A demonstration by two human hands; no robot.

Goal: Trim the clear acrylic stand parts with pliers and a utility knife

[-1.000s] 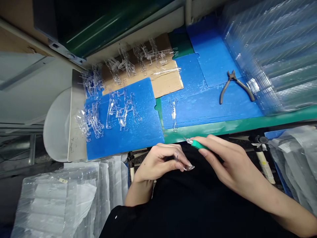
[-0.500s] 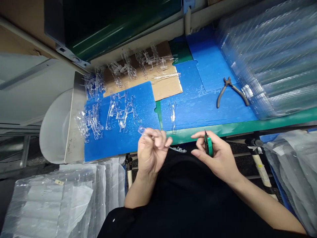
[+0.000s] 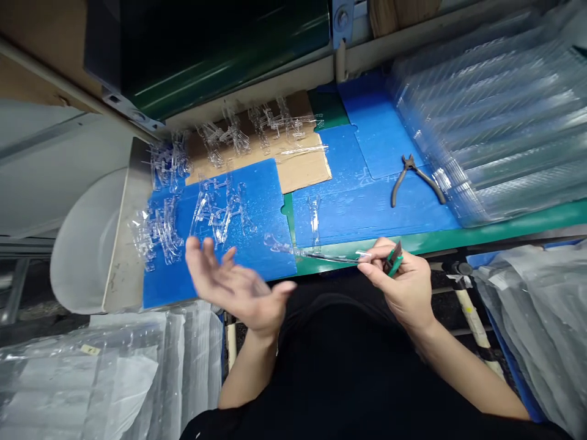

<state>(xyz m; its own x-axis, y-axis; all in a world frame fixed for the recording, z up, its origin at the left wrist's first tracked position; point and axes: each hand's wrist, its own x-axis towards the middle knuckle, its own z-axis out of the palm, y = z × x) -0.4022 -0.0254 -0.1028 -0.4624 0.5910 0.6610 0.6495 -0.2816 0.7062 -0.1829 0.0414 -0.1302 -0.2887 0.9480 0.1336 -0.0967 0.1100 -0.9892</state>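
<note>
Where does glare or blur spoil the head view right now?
Head view: left hand smeared by motion blur; glare streaks across the clear trays; small shine spots on the blue sheet; pliers fairly crisp; dark shirt nearly featureless.

The clear part (image 3: 321, 255) has passed from my left hand (image 3: 238, 290) to my right hand (image 3: 406, 281) — I now pinch its end beside the knife (image 3: 395, 260). My left fingers, curled round it before, have spread open and moved away left — nearer the loose parts (image 3: 220, 211).
</note>
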